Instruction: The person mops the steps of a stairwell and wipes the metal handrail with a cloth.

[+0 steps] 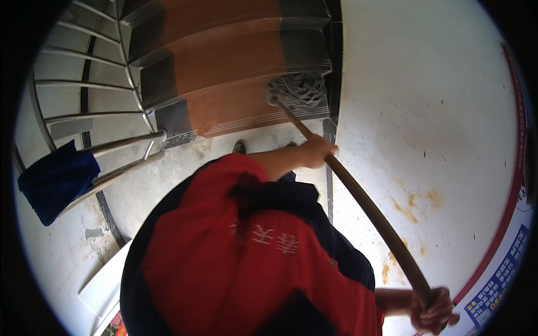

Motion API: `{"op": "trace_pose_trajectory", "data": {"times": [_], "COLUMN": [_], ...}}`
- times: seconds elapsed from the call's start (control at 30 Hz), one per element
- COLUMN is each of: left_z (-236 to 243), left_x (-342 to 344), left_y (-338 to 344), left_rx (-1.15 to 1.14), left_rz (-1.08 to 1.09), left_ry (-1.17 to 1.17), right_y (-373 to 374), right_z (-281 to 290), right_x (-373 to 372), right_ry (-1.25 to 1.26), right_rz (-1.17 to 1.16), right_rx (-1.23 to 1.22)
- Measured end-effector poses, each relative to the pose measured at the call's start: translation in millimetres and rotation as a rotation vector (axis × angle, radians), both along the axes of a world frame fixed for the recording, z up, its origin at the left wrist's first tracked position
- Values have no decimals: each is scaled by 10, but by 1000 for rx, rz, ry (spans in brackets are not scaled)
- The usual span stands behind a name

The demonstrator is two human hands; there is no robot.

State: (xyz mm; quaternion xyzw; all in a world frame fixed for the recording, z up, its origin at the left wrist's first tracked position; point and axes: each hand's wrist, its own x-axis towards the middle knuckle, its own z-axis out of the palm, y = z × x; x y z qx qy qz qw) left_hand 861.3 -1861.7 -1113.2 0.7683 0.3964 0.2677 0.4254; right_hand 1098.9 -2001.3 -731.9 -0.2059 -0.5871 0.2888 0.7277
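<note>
I hold a long brown wooden mop handle (370,207) with both hands. My left hand (316,151) grips it midway, reaching out in front of my red and navy vest (241,252). My right hand (434,311) is closed round the handle's upper end at the lower right. The grey string mop head (297,89) rests on the lowest stair step (235,109), near the step's right end beside the wall.
Orange-brown stairs with dark grey edges (224,50) rise ahead. A metal railing (120,140) stands at the left with a dark blue cloth (56,179) hung over it. A stained white wall (426,112) runs along the right, with a blue poster (499,285). My shoe tip (239,147) shows on the concrete landing.
</note>
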Motion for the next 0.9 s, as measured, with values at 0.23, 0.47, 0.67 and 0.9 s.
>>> {"op": "trace_pose_trajectory", "data": {"times": [0.23, 0.47, 0.67, 0.9], "left_z": [-342, 44, -128, 15], "left_x": [-2392, -2672, -1657, -1929], "left_y": [-588, -740, -458, -502], "left_rx": [-76, 12, 48, 6], "left_rz": [386, 414, 394, 368], "left_ry": [259, 299, 29, 53], "right_y": [685, 699, 636, 564], "right_z": [-1200, -1239, -258, -204], "right_x": [-1146, -979, -949, -1582], "right_ry": [205, 231, 106, 34], "right_rz": [421, 169, 508, 410], "right_rx": [-282, -545, -211, -151]}}
